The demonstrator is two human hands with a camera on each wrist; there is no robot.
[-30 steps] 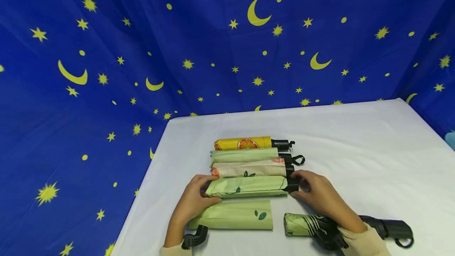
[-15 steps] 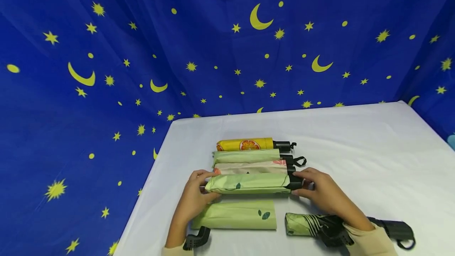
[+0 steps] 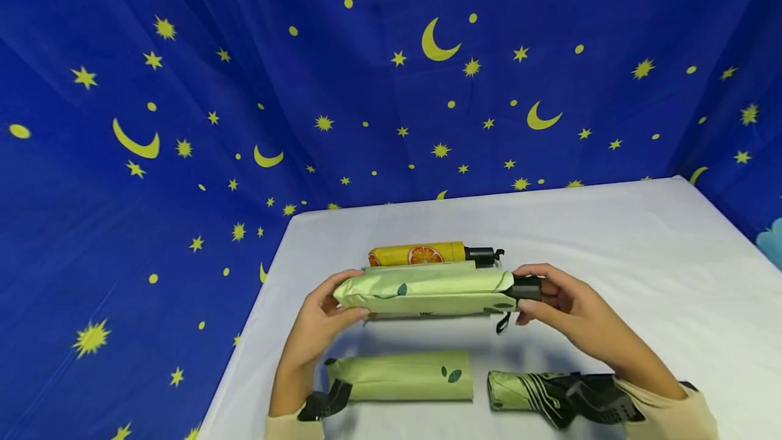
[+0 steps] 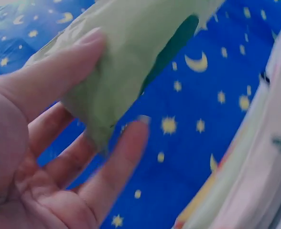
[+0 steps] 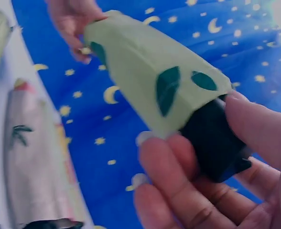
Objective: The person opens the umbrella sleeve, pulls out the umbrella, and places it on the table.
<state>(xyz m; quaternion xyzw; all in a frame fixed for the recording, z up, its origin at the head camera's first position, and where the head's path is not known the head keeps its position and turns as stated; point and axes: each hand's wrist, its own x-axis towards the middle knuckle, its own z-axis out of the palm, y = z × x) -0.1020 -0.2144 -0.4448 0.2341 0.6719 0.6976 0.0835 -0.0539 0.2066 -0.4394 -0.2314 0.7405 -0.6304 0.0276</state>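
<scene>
Both hands hold a folded umbrella in a light-green sleeve with dark leaf prints, raised above the table. At its left end, my left hand pinches the sleeve between thumb and fingers. My right hand grips the opposite end, where the black handle sticks out of the sleeve. Below them lies a light-green umbrella sleeve printed with two dark leaves. To its right is a green-and-black folded umbrella, partly covered by the right wrist strap and forearm.
Behind the held umbrella, a yellow orange-print umbrella lies farthest back. A pale-green one is mostly hidden in front of it. The beige umbrella shows beside them in the right wrist view. A white cloth covers the table; a blue star-patterned curtain surrounds it.
Both hands have raised the green-sleeved umbrella off the table from the front of the row. It now overlaps the beige and pale-green umbrellas in the head view.
</scene>
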